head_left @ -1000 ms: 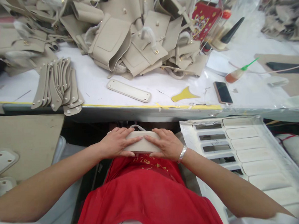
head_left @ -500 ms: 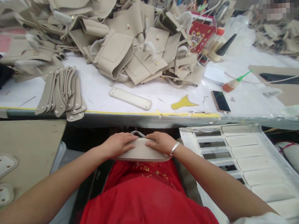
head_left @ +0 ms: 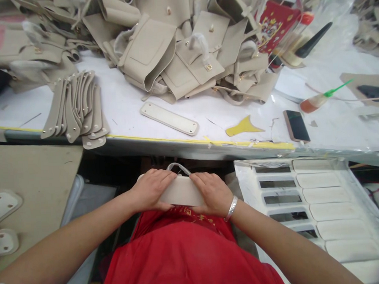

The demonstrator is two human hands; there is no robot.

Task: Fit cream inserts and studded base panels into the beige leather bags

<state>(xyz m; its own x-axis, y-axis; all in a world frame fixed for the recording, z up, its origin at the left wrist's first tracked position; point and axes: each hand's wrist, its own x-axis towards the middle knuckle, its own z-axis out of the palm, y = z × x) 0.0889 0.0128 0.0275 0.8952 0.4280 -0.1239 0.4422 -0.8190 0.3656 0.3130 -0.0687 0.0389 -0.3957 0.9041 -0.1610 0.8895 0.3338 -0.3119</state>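
Over my lap, below the table edge, I hold a beige handbag piece (head_left: 183,191) with a wrapped handle loop (head_left: 178,166) rising on its far side. My left hand (head_left: 154,188) grips its left part, fingers over the top and thumb below. On the right part, my right hand (head_left: 211,191) closes in the same way, a silver bracelet at the wrist. The palms hide both ends of the piece. Straight ahead on the table lies a flat beige base panel (head_left: 169,119) with small holes near its ends.
Beige bag bodies (head_left: 149,51) are heaped at the back. Stacked straps (head_left: 76,107) overhang the table edge at left. A yellow scrap (head_left: 244,126), a phone (head_left: 296,125) and a green-tipped glue bottle (head_left: 314,102) lie at right. Below them stands a white rack (head_left: 264,178) with beige pieces.
Both hands have shifted their hold, now wrapping the beige piece with thumbs underneath. More of the handle loop shows above. The view has moved slightly, closer to the table.
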